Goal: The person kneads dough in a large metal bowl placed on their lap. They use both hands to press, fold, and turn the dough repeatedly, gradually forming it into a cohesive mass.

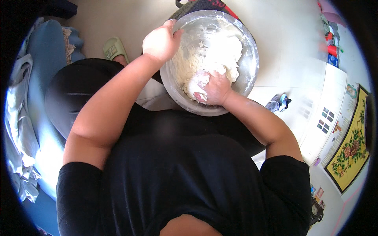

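A wide metal bowl (249, 76), dusted with white flour along its inner wall, sits in front of me. In it lies a pale, shaggy dough (220, 51), with loose floury crumbs on the left side. The bowl's upper left rim is gripped by my left hand (162, 41), fingers curled over the edge. Down inside the bowl, my right hand (216, 89) presses into the near part of the dough. Its fingers are coated with sticky flour and bent around some dough; their tips are partly hidden.
Under the bowl is a dark stool or cushion (197, 5) with a red edge. A green slipper (114, 47) is on my foot at left, beside a blue sofa (47, 51). Shoes (278, 103) stand on the pale floor at right, near white cabinets (330, 90).
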The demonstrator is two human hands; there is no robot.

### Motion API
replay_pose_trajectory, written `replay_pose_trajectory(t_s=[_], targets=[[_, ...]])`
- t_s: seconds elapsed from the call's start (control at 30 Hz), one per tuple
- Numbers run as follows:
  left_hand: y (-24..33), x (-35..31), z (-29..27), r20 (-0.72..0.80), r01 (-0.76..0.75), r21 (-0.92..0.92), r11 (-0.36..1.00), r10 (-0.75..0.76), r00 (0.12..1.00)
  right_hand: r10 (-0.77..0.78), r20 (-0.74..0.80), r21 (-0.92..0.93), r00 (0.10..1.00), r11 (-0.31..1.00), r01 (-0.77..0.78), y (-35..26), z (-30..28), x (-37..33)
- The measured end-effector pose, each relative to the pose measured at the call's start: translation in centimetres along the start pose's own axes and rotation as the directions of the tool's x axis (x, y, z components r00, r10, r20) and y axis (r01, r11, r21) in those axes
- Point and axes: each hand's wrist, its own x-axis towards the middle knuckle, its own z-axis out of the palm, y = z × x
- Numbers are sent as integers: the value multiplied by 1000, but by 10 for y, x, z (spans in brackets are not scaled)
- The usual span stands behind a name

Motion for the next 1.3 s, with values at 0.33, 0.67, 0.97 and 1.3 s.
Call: replay_pose_trajectory(t_s=[0.33, 0.67, 0.97, 1.3], targets=[[-10, 0, 5, -35, 7, -33, 999, -8, 999, -85, -10, -98, 996, 992, 83, 17, 7, 110], [-8, 7, 0, 21, -4, -2, 1000, 4, 1000, 152, 84, 68, 985, 985, -158, 6, -18, 109], [-7, 7, -1, 44, -14, 16, 1000, 13, 999, -212, 197, -49, 957, 973, 225, 5, -38, 18], [-8, 3, 7, -33, 1, -61, 998, -3, 999, -94, 268, -46, 959, 993, 110, 28, 17, 60]])
